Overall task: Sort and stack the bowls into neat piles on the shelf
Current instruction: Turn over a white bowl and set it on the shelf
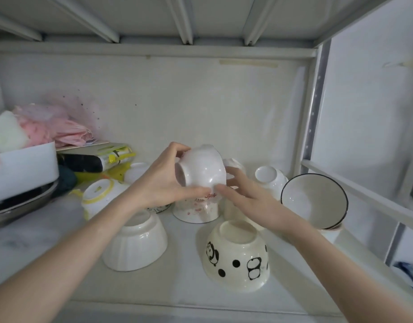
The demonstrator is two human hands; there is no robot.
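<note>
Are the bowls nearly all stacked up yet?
Not nearly. The only start is the pink-speckled bowl, which seems to sit on another. Right now the left hand holds a white bowl tipped sideways above it, with the right hand touching its rim. The panda bowl, ribbed bowl, yellow-rimmed bowl and black-rimmed bowl wait loose.

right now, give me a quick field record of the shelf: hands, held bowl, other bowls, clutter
left hand: grips the white bowl, tilted on its side, foot toward the left
right hand: fingers straight, touching the white bowl's rim side
below held bowl: pink-speckled bowl, upside down
front: ribbed bowl and panda bowl, both upside down
left: yellow-rimmed bowl, tipped
right: black-rimmed bowl, on its side, opening toward camera
clutter: white tub at far left
</note>
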